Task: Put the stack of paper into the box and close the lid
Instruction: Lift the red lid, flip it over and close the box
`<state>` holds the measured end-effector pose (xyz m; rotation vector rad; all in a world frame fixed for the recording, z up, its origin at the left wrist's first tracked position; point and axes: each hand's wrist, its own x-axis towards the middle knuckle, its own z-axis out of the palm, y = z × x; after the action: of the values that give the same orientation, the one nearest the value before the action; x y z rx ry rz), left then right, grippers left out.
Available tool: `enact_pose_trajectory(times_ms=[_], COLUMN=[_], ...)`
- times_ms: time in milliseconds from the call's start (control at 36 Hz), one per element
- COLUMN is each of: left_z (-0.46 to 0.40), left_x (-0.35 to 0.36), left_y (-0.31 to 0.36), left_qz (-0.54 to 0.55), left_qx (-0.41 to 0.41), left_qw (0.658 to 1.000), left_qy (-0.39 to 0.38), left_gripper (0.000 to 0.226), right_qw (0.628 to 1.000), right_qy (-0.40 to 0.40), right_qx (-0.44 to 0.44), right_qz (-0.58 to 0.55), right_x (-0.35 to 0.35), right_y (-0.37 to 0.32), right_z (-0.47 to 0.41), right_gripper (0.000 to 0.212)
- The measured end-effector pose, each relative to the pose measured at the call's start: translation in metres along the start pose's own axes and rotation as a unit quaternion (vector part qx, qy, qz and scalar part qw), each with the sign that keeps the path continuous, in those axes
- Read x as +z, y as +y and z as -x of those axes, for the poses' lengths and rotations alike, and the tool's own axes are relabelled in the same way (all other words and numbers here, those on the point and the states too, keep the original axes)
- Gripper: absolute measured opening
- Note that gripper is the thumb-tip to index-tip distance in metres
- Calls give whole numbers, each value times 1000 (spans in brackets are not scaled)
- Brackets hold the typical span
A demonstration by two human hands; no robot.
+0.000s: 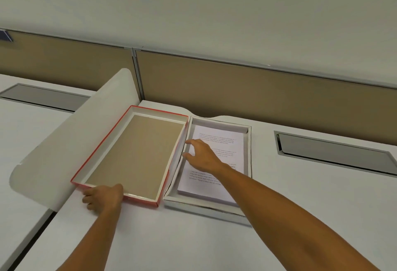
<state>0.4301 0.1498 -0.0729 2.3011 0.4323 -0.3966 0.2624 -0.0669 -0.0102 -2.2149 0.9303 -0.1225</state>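
Observation:
A stack of printed paper (217, 161) lies inside a shallow white box (249, 152) at the middle of the desk. Left of it lies the red-edged lid (137, 152), upside down, its brown inside facing up, its right side resting against the box's left wall. My left hand (103, 198) grips the lid's near left corner, thumb on the rim. My right hand (202, 154) reaches across the paper with fingers spread, fingertips at the lid's right wall where it meets the box.
A curved white divider (71, 141) stands left of the lid. A brown partition panel (236, 90) runs along the desk's back. Grey cable trays sit recessed at the right (335, 152) and far left (43, 96).

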Motion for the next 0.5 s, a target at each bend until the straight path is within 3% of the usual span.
enact_pose_trajectory(times_ms=[56, 139, 222, 306, 417, 500], left_z=[1, 1, 9, 20, 32, 44], left_x=[-3, -10, -15, -19, -26, -30], left_y=[0, 3, 5, 3, 7, 10], left_qz=[-1, 57, 202, 371, 458, 473], left_qx=[-4, -35, -31, 22, 50, 91], left_qw=[1000, 998, 978, 925, 882, 871], left_qy=[-6, -23, -32, -73, -104, -96], left_gripper=[68, 54, 60, 69, 82, 79], right_qw=[1000, 997, 984, 975, 971, 967], right_qy=[0, -8, -43, -75, -93, -96], right_qx=[-3, 7, 40, 45, 39, 34], right_qz=[-18, -76, -166, -202, -217, -231], right_x=[3, 4, 0, -7, -17, -21], right_y=[-3, -10, -20, -32, -48, -58], right_z=[6, 15, 23, 30, 39, 45], right_gripper=[54, 53, 50, 46, 45, 45])
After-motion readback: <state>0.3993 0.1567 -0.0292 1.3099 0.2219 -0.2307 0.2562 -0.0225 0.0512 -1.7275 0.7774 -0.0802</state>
